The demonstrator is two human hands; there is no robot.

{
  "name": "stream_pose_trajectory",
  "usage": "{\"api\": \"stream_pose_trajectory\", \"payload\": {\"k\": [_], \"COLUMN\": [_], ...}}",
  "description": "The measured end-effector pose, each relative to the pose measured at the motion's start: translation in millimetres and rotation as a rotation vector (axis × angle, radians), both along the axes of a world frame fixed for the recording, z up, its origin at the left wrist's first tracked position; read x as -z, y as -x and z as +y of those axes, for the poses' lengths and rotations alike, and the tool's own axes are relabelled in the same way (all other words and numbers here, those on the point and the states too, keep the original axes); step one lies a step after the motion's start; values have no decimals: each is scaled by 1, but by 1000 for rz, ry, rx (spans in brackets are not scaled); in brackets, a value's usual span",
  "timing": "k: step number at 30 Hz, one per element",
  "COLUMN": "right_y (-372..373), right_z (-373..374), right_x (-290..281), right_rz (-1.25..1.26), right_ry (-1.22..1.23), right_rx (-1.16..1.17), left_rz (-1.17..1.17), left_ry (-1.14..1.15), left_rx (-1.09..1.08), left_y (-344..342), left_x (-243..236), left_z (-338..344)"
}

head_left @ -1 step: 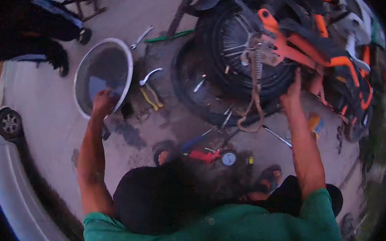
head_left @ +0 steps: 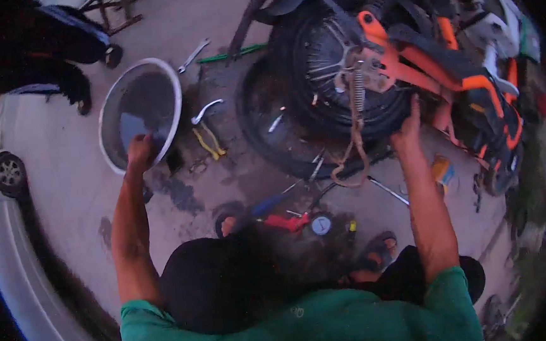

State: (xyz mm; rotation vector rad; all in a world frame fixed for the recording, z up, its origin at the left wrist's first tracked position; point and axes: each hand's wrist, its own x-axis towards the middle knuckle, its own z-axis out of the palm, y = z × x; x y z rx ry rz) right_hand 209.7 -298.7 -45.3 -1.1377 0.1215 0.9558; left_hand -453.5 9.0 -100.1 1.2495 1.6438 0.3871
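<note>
My left hand is at the near rim of a round, light-rimmed basin, its fingers bunched together over the dark water. Whether anything small is in them cannot be made out. My right hand is closed on the lower right edge of the tyre of a motorbike wheel, with one digit stretched up along it and the others partly hidden. The orange-and-black motorbike has a brown strap hanging from its wheel hub beside a spring.
A loose tyre lies under the wheel. Around it are yellow-handled pliers, a wrench, a red-handled tool, a round gauge and a metal bar. A person's dark-clothed legs are upper left; a car stands left.
The view has shifted slightly, so the basin and motorbike sit a little further left. My left hand's fingers look more drawn in; my right hand stays at the tyre.
</note>
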Motion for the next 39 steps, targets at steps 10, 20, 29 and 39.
{"api": "stream_pose_trajectory", "payload": {"k": [10,20,29,39], "right_y": [24,-50,17,-41], "right_z": [-28,-15,-57,-19], "right_x": [14,6,14,-8], "right_rz": [86,-165,127,-117], "right_ry": [-32,-169,-133,-52], "right_rx": [107,-64,-249,-98], "left_rz": [-694,-1192,-725,431], "left_ry": [436,362,71,-148], "left_rx": [-326,-3,-211,243], "left_y": [-63,-339,-222,-5], "left_x": [-19,-176,-123,10], "left_z": [9,-73,-88,19]}}
